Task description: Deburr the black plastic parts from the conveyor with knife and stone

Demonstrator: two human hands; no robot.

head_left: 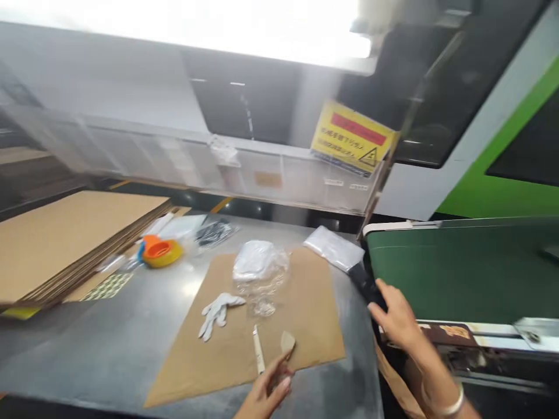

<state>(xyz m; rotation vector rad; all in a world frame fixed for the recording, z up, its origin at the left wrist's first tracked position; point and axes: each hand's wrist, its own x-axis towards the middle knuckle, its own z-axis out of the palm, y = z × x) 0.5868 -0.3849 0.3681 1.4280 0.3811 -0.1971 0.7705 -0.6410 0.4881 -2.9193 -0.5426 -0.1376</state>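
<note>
My right hand (396, 317) is at the table's right edge, thumb and fingers closed on a black strip-like thing (365, 284). Its far end meets a white plastic packet (334, 247); whether they are joined I cannot tell. Low in the middle, my left hand (269, 387) has its fingers bent and apart. Its fingertips are beside a small beige flat piece (287, 342), perhaps touching it. Close by on the brown cardboard sheet (312, 314) lie a slim cream-coloured utility knife (258, 350), a white glove (218, 311) and a clear plastic bag with white contents (257, 262).
Cardboard sheets (78, 233) are stacked at left. Orange and yellow tape rolls (162, 251) and a dark bagged item (213, 233) sit at the back of the metal table (109, 343). A green conveyor belt (463, 270) adjoins on the right, below a yellow warning sign (353, 138).
</note>
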